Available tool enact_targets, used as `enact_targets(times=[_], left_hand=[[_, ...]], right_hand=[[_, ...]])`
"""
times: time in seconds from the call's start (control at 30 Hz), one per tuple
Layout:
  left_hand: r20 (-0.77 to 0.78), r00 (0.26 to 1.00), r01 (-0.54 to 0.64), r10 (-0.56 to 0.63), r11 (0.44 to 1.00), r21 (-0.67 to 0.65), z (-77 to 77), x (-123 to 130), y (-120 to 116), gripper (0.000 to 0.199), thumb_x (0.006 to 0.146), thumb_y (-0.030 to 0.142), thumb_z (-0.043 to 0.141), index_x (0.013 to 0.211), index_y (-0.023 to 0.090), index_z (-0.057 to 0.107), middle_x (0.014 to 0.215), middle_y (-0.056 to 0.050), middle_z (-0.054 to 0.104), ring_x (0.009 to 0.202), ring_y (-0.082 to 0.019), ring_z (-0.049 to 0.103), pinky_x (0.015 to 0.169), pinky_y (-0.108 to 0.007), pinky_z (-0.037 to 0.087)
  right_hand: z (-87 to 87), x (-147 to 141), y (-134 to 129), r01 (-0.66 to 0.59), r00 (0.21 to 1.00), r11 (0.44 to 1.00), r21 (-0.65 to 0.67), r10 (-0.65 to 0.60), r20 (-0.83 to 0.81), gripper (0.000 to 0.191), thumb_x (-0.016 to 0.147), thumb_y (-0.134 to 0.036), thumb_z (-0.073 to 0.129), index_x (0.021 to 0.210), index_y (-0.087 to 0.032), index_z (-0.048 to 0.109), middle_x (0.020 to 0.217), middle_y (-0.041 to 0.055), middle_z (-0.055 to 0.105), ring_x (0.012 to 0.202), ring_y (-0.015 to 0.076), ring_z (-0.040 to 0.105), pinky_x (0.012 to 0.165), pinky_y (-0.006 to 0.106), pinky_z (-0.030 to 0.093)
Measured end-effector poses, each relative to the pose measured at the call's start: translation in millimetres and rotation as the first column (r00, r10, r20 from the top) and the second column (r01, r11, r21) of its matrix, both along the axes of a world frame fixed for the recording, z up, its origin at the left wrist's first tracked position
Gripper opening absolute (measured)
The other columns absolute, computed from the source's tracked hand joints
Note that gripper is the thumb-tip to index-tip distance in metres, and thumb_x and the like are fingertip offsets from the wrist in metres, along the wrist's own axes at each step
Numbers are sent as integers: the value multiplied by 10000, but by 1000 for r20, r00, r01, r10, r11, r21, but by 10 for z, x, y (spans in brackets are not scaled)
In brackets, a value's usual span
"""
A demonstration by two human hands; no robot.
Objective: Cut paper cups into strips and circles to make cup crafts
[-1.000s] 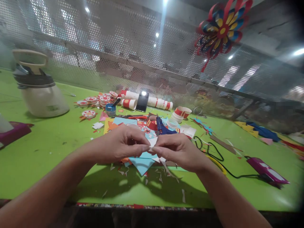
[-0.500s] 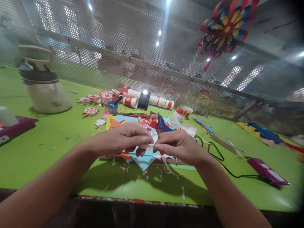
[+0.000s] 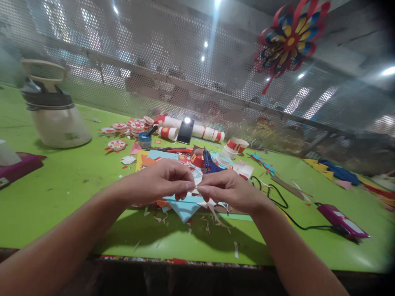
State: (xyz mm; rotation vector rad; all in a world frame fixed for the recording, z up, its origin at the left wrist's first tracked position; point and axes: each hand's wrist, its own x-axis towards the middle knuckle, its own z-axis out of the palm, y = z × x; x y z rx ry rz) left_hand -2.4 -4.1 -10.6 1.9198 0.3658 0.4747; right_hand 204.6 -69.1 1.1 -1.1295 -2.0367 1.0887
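Note:
My left hand (image 3: pixel 168 179) and my right hand (image 3: pixel 228 189) meet fingertip to fingertip over the middle of the pile of cut paper. Each is closed in a pinch on a tiny white piece (image 3: pixel 195 189), probably paper, which is mostly hidden by the fingers. Below them lies light blue paper (image 3: pixel 184 210) with a corner pointing at me. Just behind my hands are a blue glue gun (image 3: pixel 210 161), a red paper ring (image 3: pixel 196 158) and a clear round container (image 3: pixel 224 159).
On the green table (image 3: pixel 77 209) stand a large jug (image 3: pixel 58 123) at left, a phone (image 3: pixel 186 130), red-and-white paper cups (image 3: pixel 237 146), a blue jar (image 3: pixel 144 140) and round paper pieces (image 3: pixel 116 145). A purple power strip (image 3: pixel 342 221) with a black cable lies right. Paper scraps are scattered in front.
My left fingers have curled in more tightly, and the white piece between my hands shows less. The whole view has shifted slightly.

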Motion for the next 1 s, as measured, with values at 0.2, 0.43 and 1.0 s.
enact_targets(times=[0.2,0.43,1.0], left_hand=[[32,999,-37,38,998,-45,-51,-37,48,261,854,376,582,736,154,652,641,17,565,515,-77,445,472,-186,358],[113,994,5,8,993,-116,-59,-53,77,159,852,295,604,873,174,705,713,3,639,533,-76,501,535,-203,428],[314,928,-126,200,962,-241,-71,-144,138,163,834,333,645,808,178,690,659,1,608,585,-85,486,521,-184,384]], right_hand=[[33,60,-18,64,998,998,13,-64,6,289,899,-309,562,702,-125,666,554,-48,482,509,75,389,486,225,306],[16,100,-15,67,997,998,16,-67,-33,344,904,-397,543,725,-139,684,541,-39,513,451,68,406,436,217,333],[70,904,219,454,856,857,244,-495,147,311,951,-372,493,993,-107,651,800,50,649,554,93,570,493,233,482]])
